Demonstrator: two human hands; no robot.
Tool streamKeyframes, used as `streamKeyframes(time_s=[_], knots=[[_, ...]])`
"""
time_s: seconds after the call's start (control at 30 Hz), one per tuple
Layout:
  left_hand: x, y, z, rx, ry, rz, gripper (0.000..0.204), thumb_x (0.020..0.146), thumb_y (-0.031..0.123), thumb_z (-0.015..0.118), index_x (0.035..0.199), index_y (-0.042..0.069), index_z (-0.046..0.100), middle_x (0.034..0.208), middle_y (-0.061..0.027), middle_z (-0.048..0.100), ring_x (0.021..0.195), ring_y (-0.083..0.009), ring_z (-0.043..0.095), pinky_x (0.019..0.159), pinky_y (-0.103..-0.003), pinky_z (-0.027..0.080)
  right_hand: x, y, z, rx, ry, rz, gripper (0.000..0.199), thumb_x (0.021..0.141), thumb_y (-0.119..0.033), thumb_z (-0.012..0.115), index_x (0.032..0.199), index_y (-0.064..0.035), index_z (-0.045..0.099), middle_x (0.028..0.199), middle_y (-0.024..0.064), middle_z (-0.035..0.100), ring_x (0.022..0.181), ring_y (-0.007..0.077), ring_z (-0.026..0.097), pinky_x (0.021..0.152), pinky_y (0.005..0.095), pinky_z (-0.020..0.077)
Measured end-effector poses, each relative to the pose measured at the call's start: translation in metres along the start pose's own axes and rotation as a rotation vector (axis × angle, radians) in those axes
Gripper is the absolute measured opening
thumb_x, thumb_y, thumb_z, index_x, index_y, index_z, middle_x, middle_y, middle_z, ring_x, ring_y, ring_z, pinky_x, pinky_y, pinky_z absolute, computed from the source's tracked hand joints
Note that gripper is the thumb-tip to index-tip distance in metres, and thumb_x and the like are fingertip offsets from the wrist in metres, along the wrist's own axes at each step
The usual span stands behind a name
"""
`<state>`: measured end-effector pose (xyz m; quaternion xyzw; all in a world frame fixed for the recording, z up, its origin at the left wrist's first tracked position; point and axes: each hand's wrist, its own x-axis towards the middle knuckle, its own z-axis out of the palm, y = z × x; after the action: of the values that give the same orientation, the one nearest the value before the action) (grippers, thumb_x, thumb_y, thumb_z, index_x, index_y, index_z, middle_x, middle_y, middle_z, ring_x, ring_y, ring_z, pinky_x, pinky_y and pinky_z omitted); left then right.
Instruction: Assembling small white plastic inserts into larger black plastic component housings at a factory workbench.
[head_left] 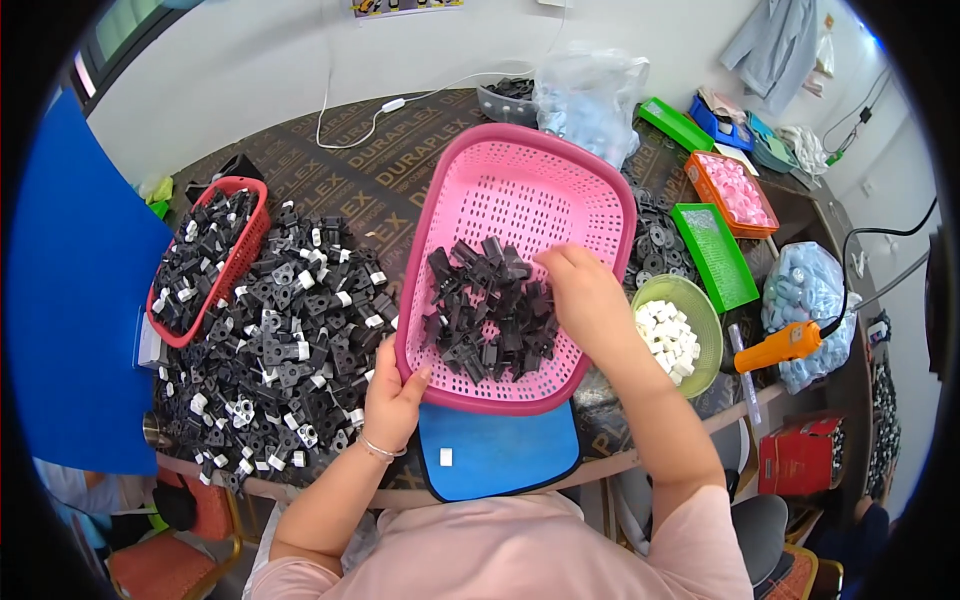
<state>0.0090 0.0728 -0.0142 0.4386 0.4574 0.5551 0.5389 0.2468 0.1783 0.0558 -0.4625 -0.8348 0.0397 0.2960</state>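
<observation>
A pink plastic basket (475, 185) with slotted walls is tilted over the table's front, with a heap of small black plastic parts (490, 320) inside. My left hand (392, 400) grips its lower left rim, thumb over the edge. Inside the right half of the basket, my right hand (580, 295) is bent down at the edge of the heap with its fingers drawn together. Whatever those fingers hold is hidden. Below the basket lies a blue mat (495, 455) with one small white block (446, 457) on it.
Black parts with white pieces (290, 340) form a big pile at left, beside a full red basket (255, 225). To the right are a green bowl (710, 330) of white blocks, green trays (715, 260), black rings (655, 240) and an orange-handled tool (780, 347) on a cable.
</observation>
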Motion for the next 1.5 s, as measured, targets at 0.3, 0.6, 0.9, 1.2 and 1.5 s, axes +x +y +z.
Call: streamKeyframes(time_s=[0.3, 0.6, 0.9, 1.2, 1.5], knots=[[0.000, -0.008, 0.004, -0.032, 0.016, -0.054, 0.052, 0.087, -0.006, 0.047, 0.135, 0.001, 0.030, 0.127, -0.0087, 0.046, 0.114, -0.0149, 0.045, 0.100, -0.028, 0.033, 0.022, 0.008, 0.044, 0.047, -0.439, 0.026, 0.040, 0.064, 0.000, 0.068, 0.102, -0.0087, 0.057, 0.105, 0.0124, 0.050, 0.098, 0.0333, 0.055, 0.084, 0.0398, 0.0476], [0.009, -0.008, 0.003, -0.060, 0.044, -0.071, 0.049, 0.086, -0.006, 0.048, 0.132, 0.001, 0.033, 0.122, -0.0081, 0.049, 0.111, -0.0142, 0.047, 0.099, -0.028, 0.035, 0.048, 0.015, -0.015, 0.103, 0.071, 0.103, 0.019, 0.071, 0.000, 0.065, 0.087, -0.0023, 0.055, 0.072, 0.0086, 0.054, 0.059, 0.0181, 0.057, 0.056, 0.0286, 0.0464], [0.007, -0.012, -0.003, 0.008, 0.089, -0.152, 0.047, 0.086, -0.002, 0.052, 0.129, 0.000, 0.035, 0.115, -0.0072, 0.051, 0.103, -0.0135, 0.051, 0.093, -0.027, 0.040, 0.130, 0.017, -0.023, 0.319, -0.402, 0.177, 0.019, 0.069, -0.014, 0.070, 0.086, -0.0042, 0.066, 0.082, 0.0117, 0.067, 0.075, 0.0228, 0.064, 0.070, 0.0332, 0.0502], [0.015, -0.037, -0.006, 0.011, 0.051, 0.000, 0.050, 0.087, 0.001, 0.054, 0.132, 0.000, 0.033, 0.119, -0.0093, 0.052, 0.109, -0.0159, 0.050, 0.097, -0.028, 0.037, 0.233, 0.082, -0.017, 0.139, 0.027, 0.206, 0.034, 0.076, -0.013, 0.070, 0.106, -0.0006, 0.062, 0.094, 0.0094, 0.066, 0.081, 0.0145, 0.064, 0.075, 0.0272, 0.0497], [0.013, -0.022, -0.001, 0.027, 0.083, -0.090, 0.047, 0.087, 0.000, 0.052, 0.130, 0.001, 0.034, 0.114, -0.0080, 0.054, 0.105, -0.0139, 0.051, 0.094, -0.028, 0.040, 0.033, -0.040, 0.053, 0.014, -0.713, -0.641, 0.065, 0.055, -0.014, 0.076, 0.117, -0.0157, 0.056, 0.138, 0.0106, 0.035, 0.131, 0.0370, 0.027, 0.103, 0.0553, 0.0296]])
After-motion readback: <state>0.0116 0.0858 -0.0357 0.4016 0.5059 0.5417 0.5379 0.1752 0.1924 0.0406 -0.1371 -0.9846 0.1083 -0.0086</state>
